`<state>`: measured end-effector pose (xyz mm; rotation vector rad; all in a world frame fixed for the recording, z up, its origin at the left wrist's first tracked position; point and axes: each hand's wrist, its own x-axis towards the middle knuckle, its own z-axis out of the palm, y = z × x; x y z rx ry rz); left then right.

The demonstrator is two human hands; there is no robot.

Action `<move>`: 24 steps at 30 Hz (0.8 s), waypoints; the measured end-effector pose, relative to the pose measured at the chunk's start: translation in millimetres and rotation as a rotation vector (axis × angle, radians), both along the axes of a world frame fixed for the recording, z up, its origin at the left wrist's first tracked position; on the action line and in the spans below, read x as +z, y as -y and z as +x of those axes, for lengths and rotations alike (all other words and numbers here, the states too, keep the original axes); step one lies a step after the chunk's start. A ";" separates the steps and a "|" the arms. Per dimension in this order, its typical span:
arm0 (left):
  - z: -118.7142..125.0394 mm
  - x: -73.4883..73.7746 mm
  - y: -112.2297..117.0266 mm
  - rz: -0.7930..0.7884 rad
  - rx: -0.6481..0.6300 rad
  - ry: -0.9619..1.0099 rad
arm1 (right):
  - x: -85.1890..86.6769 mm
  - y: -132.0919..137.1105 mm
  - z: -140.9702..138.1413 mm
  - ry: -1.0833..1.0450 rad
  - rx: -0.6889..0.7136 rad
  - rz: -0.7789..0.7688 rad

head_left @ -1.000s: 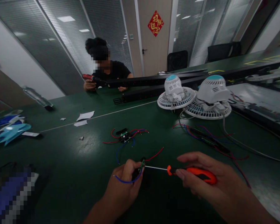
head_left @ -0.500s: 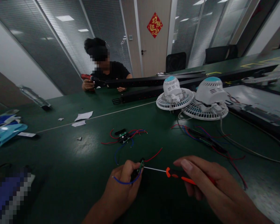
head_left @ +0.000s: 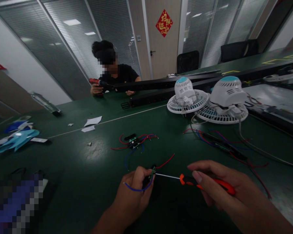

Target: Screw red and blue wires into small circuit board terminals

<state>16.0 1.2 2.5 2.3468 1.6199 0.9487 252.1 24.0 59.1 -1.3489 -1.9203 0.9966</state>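
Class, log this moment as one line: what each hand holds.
left hand: small circuit board, red and blue wires | right hand: orange-handled screwdriver, tip at board | nearby: wired board

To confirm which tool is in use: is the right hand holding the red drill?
No, the right hand holds an orange-and-black screwdriver, while the red drill is held by a co-worker across the bench.

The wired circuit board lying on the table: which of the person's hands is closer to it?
Left: the left hand sits below the circuit board in view; the right hand is farther off, down to its right.
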 end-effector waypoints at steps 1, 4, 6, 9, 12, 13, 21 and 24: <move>-0.2 -0.2 0.3 -0.002 0.004 -0.001 | 0.9 -0.2 -0.3 -0.002 -0.010 0.002; 0.1 0.4 0.9 0.004 0.005 0.002 | 3.4 -0.9 -0.7 0.002 -0.026 0.001; 0.6 1.5 0.8 0.007 0.000 0.008 | 4.6 -1.5 -1.0 0.013 -0.032 -0.007; 1.0 2.2 0.5 -0.002 0.006 0.009 | 5.1 -2.5 -1.6 0.023 -0.047 -0.023; 1.0 1.4 0.6 -0.015 0.013 0.011 | 4.0 -3.6 -1.4 0.011 -0.058 -0.016; 1.0 1.1 0.5 -0.017 0.014 0.013 | 3.5 -3.8 -1.1 0.001 -0.055 -0.013; 1.2 1.9 -1.4 0.007 0.002 0.022 | 1.2 -1.6 0.9 -0.053 -0.060 -0.031; 1.0 2.7 -0.8 -0.004 0.001 0.017 | 0.2 -0.8 0.6 -0.057 -0.069 -0.017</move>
